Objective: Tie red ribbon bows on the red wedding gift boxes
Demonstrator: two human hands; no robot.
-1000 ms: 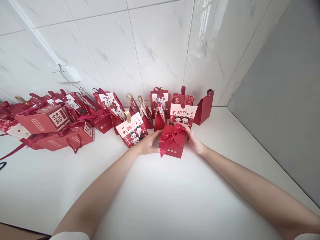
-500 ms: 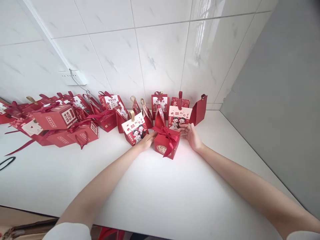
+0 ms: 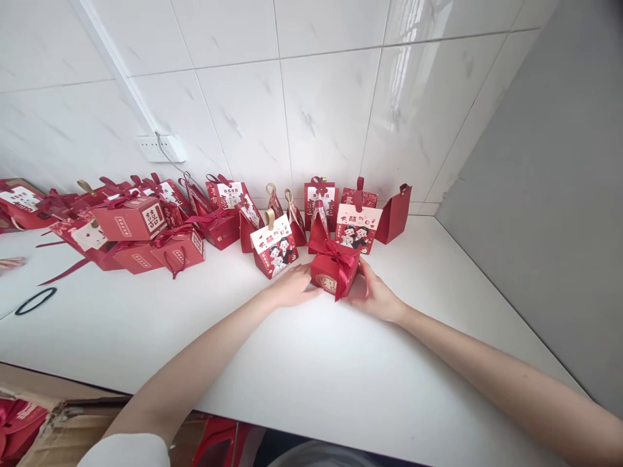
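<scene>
A: Position of the bow-tied box [image 3: 333, 274]?

B: On the white table [image 3: 292, 370], just short of the row by the tiled wall [image 3: 331, 110]. It sits between the hands: left hand [image 3: 292, 287] at its left side, right hand [image 3: 382, 298] at its right. Neither clearly nearer.

A: Grip?

B: Both half curled, fingers parted from thumbs. Right: thumb low by the front, fingers up along the side. Left: fingers at the box's edge, thumb reaching along the tabletop. Box fills the gap between the two. Whether either presses or merely rests there, can't tell.

A: Long axis?

B: None I'd swear to; squat, near cubic. Upright, bow on top, ribbon tail down the front, emblem side turned partly toward the left hand.

A: Neighbours?

B: One couple-print box [image 3: 357, 233] behind it, a bit right. A matching box [image 3: 277, 253] just beyond the left hand.

A: Writing?

B: 大囍的日子 across both white tops. 囍 on the stacked box [image 3: 129, 220] at left. Small line on the tall box [image 3: 321, 198] looks like 吾家有喜. The bow-tied box shows a round gold emblem [image 3: 325, 283], too fine to read. No brand made out.

A: Anyone else?

B: A co-worker's fingers [image 3: 10, 263], far left, near a black ring [image 3: 36, 301].
</scene>
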